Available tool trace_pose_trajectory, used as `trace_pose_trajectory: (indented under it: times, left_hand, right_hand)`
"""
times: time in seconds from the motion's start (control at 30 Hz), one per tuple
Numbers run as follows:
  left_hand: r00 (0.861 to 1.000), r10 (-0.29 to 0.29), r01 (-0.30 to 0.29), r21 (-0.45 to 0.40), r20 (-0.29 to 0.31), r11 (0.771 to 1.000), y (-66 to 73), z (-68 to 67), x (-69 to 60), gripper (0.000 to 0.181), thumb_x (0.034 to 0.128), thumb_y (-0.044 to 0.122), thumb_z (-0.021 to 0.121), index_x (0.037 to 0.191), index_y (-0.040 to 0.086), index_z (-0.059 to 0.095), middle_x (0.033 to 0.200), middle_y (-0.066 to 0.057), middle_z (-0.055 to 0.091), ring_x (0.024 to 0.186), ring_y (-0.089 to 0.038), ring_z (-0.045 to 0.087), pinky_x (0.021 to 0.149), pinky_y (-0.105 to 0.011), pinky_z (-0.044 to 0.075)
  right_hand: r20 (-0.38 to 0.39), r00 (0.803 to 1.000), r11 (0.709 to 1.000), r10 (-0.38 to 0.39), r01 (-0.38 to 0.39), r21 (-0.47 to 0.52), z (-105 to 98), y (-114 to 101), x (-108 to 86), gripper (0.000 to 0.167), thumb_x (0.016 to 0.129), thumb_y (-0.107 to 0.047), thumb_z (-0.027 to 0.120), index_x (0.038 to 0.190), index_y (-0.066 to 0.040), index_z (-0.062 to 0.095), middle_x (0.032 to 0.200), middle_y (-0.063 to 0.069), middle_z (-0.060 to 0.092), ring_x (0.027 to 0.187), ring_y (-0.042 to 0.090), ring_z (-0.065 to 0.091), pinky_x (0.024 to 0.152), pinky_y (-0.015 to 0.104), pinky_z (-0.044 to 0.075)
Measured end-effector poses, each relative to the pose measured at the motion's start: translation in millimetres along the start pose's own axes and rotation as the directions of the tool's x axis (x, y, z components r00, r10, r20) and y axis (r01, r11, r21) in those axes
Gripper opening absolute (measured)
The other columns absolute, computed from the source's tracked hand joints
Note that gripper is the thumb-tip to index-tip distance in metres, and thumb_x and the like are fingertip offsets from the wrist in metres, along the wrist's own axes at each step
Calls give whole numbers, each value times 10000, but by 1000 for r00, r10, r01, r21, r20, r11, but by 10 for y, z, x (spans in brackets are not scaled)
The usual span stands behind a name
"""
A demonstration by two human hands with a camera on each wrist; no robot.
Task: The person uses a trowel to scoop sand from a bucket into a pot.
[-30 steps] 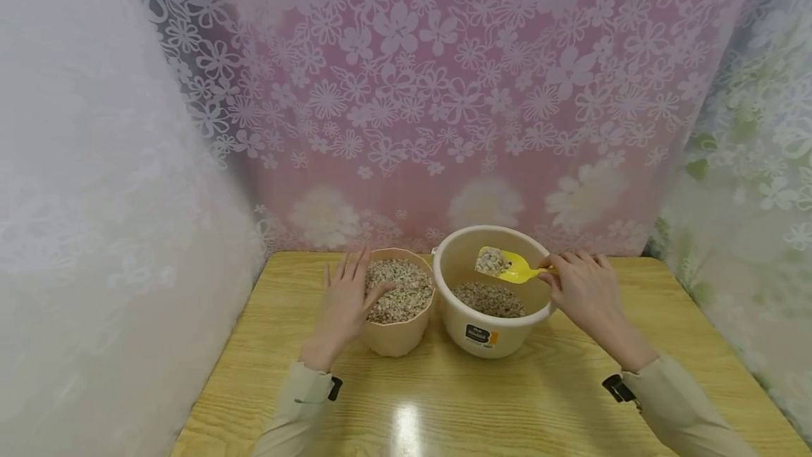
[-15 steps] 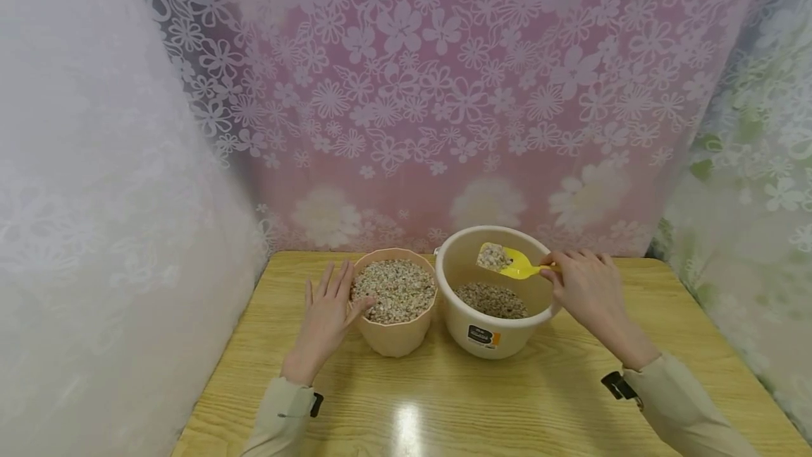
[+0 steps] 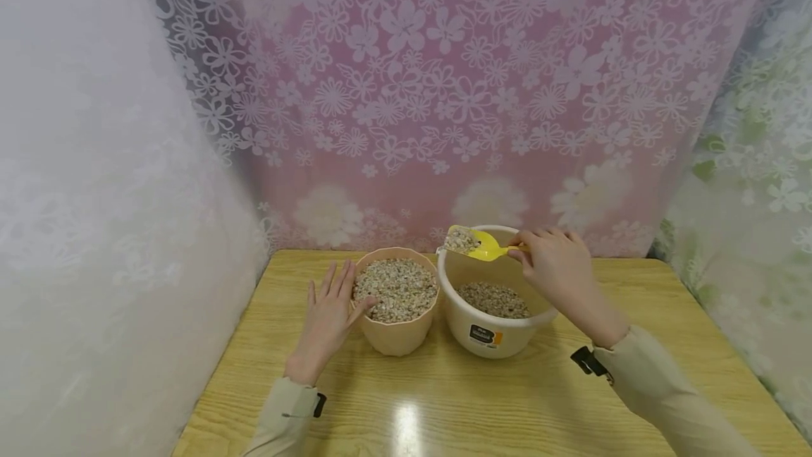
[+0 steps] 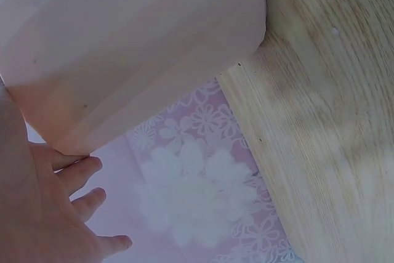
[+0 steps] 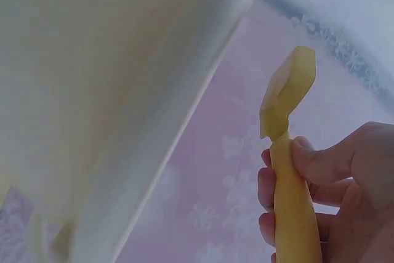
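My right hand [image 3: 558, 266] grips the handle of a yellow scoop [image 3: 488, 247], fingers and thumb wrapped round it in the right wrist view. A load of pale, gravel-like grains [image 3: 461, 240] lies in the scoop's blade, which is over the left rim of a cream bucket [image 3: 491, 340]. More grains [image 3: 495, 300] cover the bucket's bottom. To its left stands a peach flowerpot [image 3: 396, 338], filled close to the rim with similar grains [image 3: 396, 290]. My left hand [image 3: 326, 323] rests against the pot's left rim with spread fingers [image 4: 86, 173].
Pot and bucket stand side by side near the back edge of a wooden table [image 3: 355, 407]. Behind them hangs a pink floral curtain [image 3: 431, 125]. A few stray grains [image 4: 335, 31] lie on the tabletop in the left wrist view.
The right hand has carried the loaded scoop left and slightly up, from above the bucket's inside to its left rim. Earlier, the left hand drew back left from over the pot's edge.
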State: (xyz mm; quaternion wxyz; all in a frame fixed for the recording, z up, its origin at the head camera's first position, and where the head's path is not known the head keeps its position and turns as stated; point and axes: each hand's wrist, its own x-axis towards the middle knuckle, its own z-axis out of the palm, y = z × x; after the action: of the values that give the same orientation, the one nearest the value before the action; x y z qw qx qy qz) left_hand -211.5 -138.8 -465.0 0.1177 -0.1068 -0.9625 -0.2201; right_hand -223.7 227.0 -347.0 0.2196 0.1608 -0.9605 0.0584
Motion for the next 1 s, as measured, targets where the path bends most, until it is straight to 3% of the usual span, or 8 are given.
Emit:
trace_pose_trajectory:
  times: [0.2, 0.33, 0.57, 0.7, 0.87, 1.0]
  left_hand:
    - [1000, 0, 0, -9, 10, 1000, 12, 10, 5, 858, 994, 600, 513, 1622, 97, 214, 1673, -99, 231, 1566, -310, 86, 1202, -683, 36]
    - [1000, -4, 4, -15, 5, 1000, 15, 11, 9, 855, 994, 592, 522, 1621, 99, 213, 1672, -103, 235, 1564, -317, 101, 1200, -687, 35]
    - [1000, -1, 1, -32, 0, 999, 25, 12, 19, 859, 990, 588, 533, 1618, 83, 237, 1677, -90, 216, 1564, -317, 95, 1200, -686, 25]
    - [1000, -4, 5, -36, 1, 999, 27, 7, 11, 852, 989, 581, 540, 1617, 83, 249, 1677, -84, 219, 1567, -298, 84, 1200, -685, 25]
    - [1000, 5, -5, -25, -16, 1000, 17, 5, 2, 853, 983, 571, 556, 1609, 69, 268, 1668, -103, 246, 1564, -311, 97, 1195, -696, 39]
    - [999, 17, -17, -12, -33, 1000, 1, 8, -3, 860, 975, 563, 568, 1608, 61, 272, 1660, -123, 267, 1558, -334, 119, 1187, -709, 60]
  right_hand:
    - [22, 998, 998, -63, 63, -8, 15, -302, 166, 171, 957, -271, 719, 1063, -142, 755, 986, 63, 751, 962, 322, 649, 829, 494, 466]
    - [35, 992, 992, -120, 121, -24, 51, -499, 265, 182, 960, -292, 716, 1076, -158, 760, 961, 46, 744, 924, 297, 657, 839, 481, 480]
    - [27, 977, 973, -210, 212, -96, 206, -759, 338, 133, 928, -280, 756, 958, -152, 733, 905, 40, 727, 864, 259, 651, 814, 443, 492]
    - [48, 968, 954, -247, 252, -165, 308, -905, 372, 143, 901, -300, 784, 946, -168, 756, 818, 15, 705, 760, 209, 601, 743, 359, 432]
    - [143, 957, 937, -252, 278, -213, 390, -1103, 433, 159, 865, -366, 787, 940, -226, 785, 788, -30, 693, 711, 165, 509, 700, 303, 333]
    - [145, 952, 929, -269, 296, -222, 423, -1243, 479, 176, 841, -373, 794, 744, -231, 755, 672, -26, 628, 656, 143, 319, 689, 296, 232]
